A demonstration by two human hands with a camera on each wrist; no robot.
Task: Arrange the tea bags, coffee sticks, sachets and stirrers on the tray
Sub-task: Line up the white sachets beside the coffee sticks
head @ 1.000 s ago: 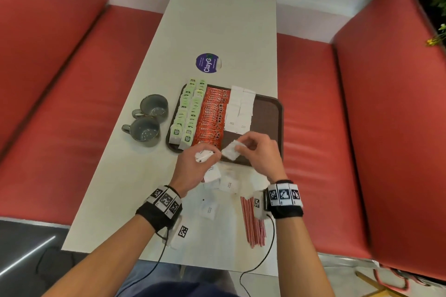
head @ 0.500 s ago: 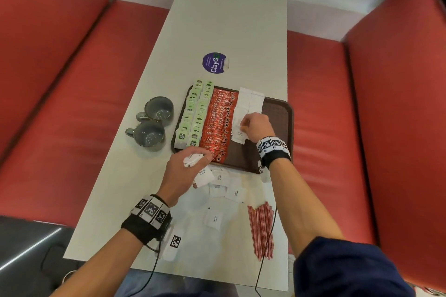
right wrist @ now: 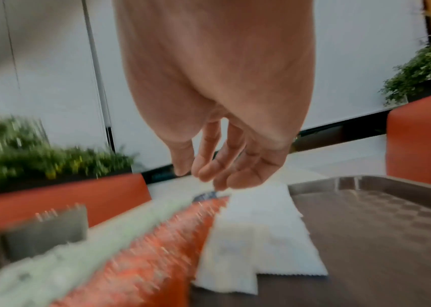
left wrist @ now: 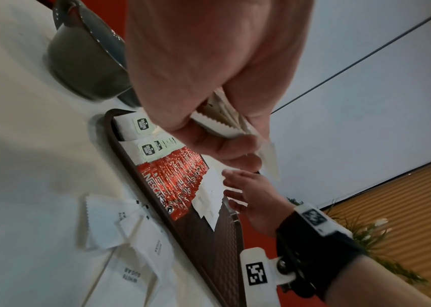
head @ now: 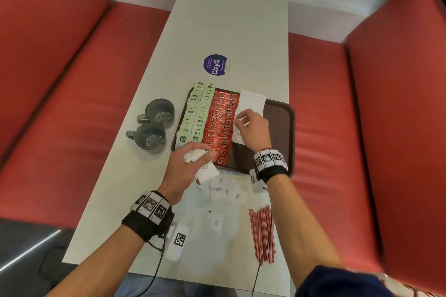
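The left hand (head: 187, 166) grips a small stack of white sugar sachets (left wrist: 219, 122) just above the near edge of the tray (head: 288, 132). The right hand (head: 253, 128), fingers loose and holding nothing, hovers over the white sachets (head: 251, 101) laid beside the coffee sticks (head: 220, 123) and tea bags (head: 195, 113). More loose sachets (head: 229, 194) and the stirrers (head: 263, 234) lie on the table (head: 217, 19).

Your right hand (head: 252, 128) covers part of the white sachets (head: 251, 103) on the tray (head: 289, 132), so you cannot count them. The right wrist view is blurry: the tea bags (right wrist: 82, 255) and coffee sticks (right wrist: 156, 259) are only smears. Your left hand (left wrist: 209, 72) hides most of the bunch of sachets (left wrist: 222, 124) it holds.
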